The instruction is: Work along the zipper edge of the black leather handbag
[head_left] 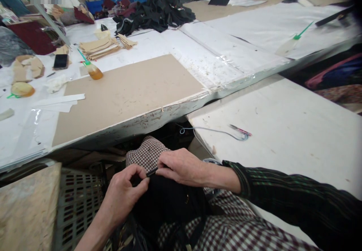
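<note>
A black fabric piece point(169, 202) lies across my lap, over a checkered apron point(147, 153). My left hand point(124, 190) pinches its upper edge between thumb and fingers. Close beside it, my right hand point(181, 168) pinches the same edge, and a short dark strip of the edge runs between the two hands. A small gold-coloured bit shows on the fabric below my right hand. The lower part of the black piece blends into the shadow, so its full shape is hidden.
Left of my lap stands a plastic crate point(79, 202) beside a worn board point(28, 209). Ahead, the worktable holds a tan board point(127, 92), a glue bottle point(94, 71), a phone point(60, 61) and a black fabric pile point(158, 11). A pen point(240, 130) lies right. A person sits far left.
</note>
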Tool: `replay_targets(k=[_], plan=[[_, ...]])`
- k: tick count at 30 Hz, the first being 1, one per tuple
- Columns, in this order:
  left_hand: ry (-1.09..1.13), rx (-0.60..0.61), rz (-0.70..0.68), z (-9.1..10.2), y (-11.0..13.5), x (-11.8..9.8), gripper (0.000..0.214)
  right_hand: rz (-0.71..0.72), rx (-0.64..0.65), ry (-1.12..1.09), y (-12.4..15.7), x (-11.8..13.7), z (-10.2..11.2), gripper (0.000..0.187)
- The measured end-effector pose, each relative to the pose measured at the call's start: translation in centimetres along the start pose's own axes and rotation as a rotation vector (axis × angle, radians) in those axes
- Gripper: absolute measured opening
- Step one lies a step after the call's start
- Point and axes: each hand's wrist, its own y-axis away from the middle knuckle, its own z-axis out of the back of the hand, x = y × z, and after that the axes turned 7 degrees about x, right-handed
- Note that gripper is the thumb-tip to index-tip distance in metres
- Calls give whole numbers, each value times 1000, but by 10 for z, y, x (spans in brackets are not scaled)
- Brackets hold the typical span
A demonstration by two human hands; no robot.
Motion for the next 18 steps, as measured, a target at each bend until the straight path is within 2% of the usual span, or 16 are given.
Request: replay_targets(k=[6, 8, 12, 18], plan=[[72, 23, 126, -2, -2, 2, 22, -60, -16, -22, -1, 2, 0, 19], [182, 34, 156, -3, -3, 5, 26, -94, -24, -37, -1, 3, 0, 20], [424, 53, 122, -5, -3, 7, 28, -116, -44, -33, -2, 3, 1, 24], [269, 177, 93, 1, -1, 4, 27, -67, 123, 9, -7, 6, 10, 21]])
